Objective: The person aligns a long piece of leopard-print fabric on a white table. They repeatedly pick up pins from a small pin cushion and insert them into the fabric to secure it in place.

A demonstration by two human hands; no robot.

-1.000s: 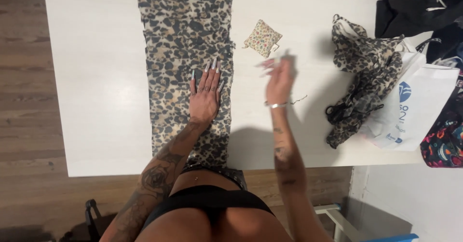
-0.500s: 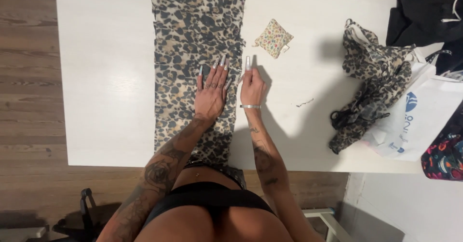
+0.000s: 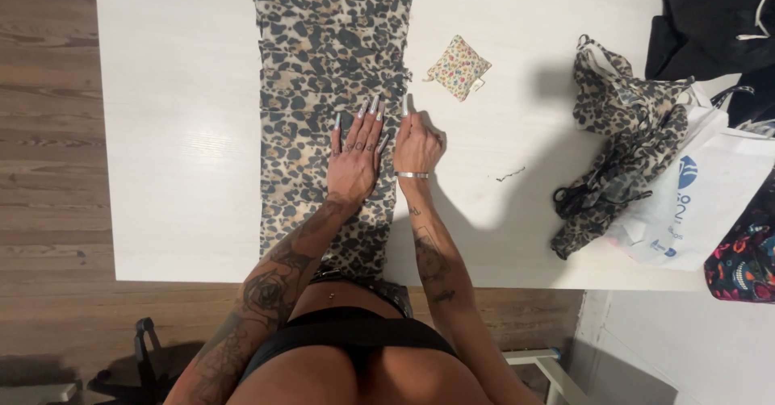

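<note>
Leopard fabric strip cut off at top edge; near end hidden behind torso.

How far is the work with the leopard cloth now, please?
Done: the long leopard-print fabric lies spread flat along the white table. In hand: the left hand presses flat on it, while the right hand is at its right edge. Left: the lower end hangs off the table, and the small floral cushion lies untouched.
</note>
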